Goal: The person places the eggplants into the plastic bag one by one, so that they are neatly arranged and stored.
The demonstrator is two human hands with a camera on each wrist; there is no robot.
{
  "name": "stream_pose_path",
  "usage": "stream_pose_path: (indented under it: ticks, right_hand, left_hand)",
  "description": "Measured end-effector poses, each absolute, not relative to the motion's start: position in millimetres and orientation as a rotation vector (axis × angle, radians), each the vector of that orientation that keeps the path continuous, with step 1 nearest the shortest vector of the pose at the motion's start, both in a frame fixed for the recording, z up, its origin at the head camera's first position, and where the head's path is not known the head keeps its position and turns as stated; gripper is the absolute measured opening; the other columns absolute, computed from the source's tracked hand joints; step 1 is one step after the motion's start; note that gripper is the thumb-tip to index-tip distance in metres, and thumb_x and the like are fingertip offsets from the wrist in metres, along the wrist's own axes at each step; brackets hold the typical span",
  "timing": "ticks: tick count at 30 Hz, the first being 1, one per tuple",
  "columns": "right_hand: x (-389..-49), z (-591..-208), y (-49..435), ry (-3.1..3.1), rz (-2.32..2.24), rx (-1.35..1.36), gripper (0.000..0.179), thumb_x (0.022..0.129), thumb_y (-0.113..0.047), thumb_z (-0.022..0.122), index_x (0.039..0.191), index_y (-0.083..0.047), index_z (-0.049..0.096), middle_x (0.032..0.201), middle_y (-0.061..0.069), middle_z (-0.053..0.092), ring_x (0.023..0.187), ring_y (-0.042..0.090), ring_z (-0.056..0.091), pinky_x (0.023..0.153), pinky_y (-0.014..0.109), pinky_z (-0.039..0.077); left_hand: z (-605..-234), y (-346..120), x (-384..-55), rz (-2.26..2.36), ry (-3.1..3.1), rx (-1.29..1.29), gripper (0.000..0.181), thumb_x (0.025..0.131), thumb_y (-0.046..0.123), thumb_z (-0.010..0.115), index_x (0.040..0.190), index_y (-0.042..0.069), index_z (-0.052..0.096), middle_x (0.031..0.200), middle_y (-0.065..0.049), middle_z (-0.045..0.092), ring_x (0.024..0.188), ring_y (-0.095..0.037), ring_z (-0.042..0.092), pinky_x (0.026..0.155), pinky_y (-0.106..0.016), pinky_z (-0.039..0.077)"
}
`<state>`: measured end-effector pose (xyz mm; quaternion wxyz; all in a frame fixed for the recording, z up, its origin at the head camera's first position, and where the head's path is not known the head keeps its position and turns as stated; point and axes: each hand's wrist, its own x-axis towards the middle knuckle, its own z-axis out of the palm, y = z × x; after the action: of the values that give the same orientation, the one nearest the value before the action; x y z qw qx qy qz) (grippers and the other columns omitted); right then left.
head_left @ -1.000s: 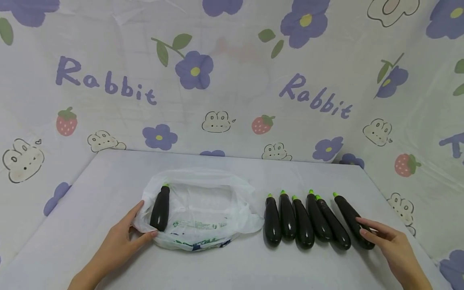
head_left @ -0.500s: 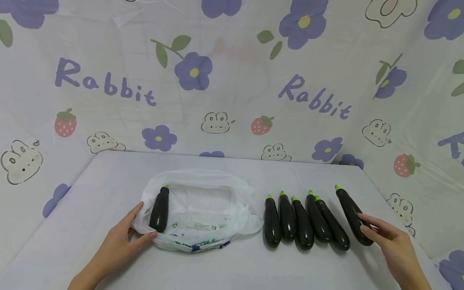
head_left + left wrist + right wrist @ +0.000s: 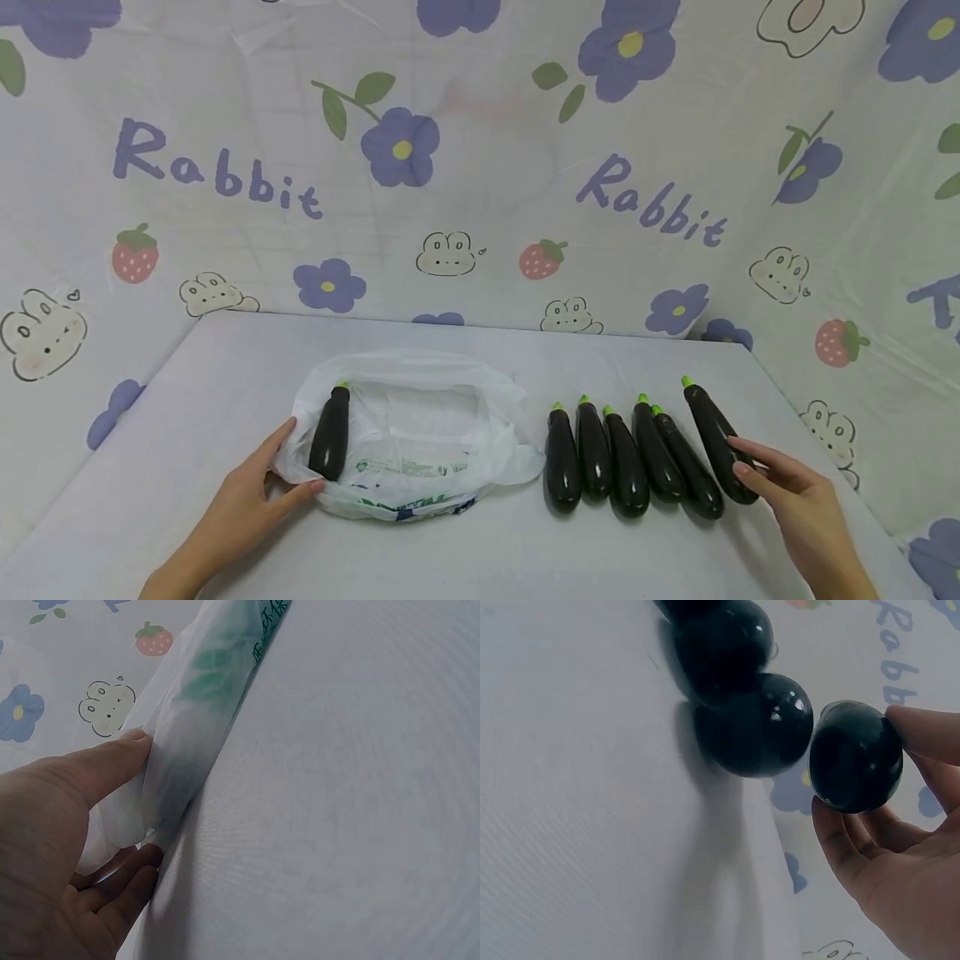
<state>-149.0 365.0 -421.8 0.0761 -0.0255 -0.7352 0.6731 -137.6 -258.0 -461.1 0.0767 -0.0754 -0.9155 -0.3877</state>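
In the head view, my right hand (image 3: pixel 802 508) grips a dark eggplant (image 3: pixel 712 429) by its thick end, its green stem end pointing away. The right wrist view shows this eggplant (image 3: pixel 856 757) between thumb and fingers, raised off the table beside the others. My left hand (image 3: pixel 243 500) holds the left edge of a white plastic bag (image 3: pixel 502 450), which lies with its mouth spread wide. In the left wrist view the thumb presses the bag (image 3: pixel 187 735) from one side, fingers on the other. One eggplant (image 3: pixel 331 433) rests inside the bag at its left end.
Several more eggplants lie side by side right of the bag, the nearest eggplant (image 3: pixel 562 462) close to its right end, the farthest eggplant (image 3: pixel 693 467) next to the held one. A white table (image 3: pixel 480 562) carries everything. A printed cloth (image 3: pixel 480 150) hangs behind and around it.
The right hand has lifted the rightmost eggplant off the table and moved it slightly left, toward the row. The left hand and the bag have stayed in place.
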Motion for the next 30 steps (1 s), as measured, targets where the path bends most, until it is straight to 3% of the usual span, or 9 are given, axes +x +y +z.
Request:
stream_pose_path:
  ticks: [5,18,30]
  right_hand:
    - [-148,-419,359,-2.248,1.994,-0.081,0.044,0.092,-0.011,0.072,0.134,-0.002,0.061,0.122,-0.013,0.063,0.107,0.004,0.054,0.081,0.011,0.045]
    - [-141,-414,352,-2.148,2.141,0.057,0.042,0.095,-0.002,0.064,0.136,0.001,0.057,0.124,-0.006,0.064,0.098,0.008,0.057,0.084,0.015,0.05]
    - [-141,-412,343,-2.095,2.248,0.116,0.04,0.096,0.003,0.06,0.136,0.001,0.057,0.127,-0.005,0.063,0.106,0.007,0.057,0.086,0.018,0.05]
  left_hand:
    - [-461,-258,-138,-1.164,-2.744,-0.228,0.095,0.084,0.05,0.075,0.156,0.012,0.026,0.15,-0.02,0.04,0.132,-0.038,0.042,0.103,-0.059,0.037]
    - [-460,-257,-138,-1.171,-2.75,-0.235,0.096,0.084,0.05,0.075,0.156,0.011,0.026,0.149,-0.02,0.04,0.129,-0.036,0.046,0.103,-0.058,0.037]
    - [-462,-258,-138,-1.151,-2.743,-0.228,0.095,0.084,0.05,0.076,0.156,0.01,0.027,0.148,-0.021,0.042,0.127,-0.034,0.048,0.102,-0.057,0.039]
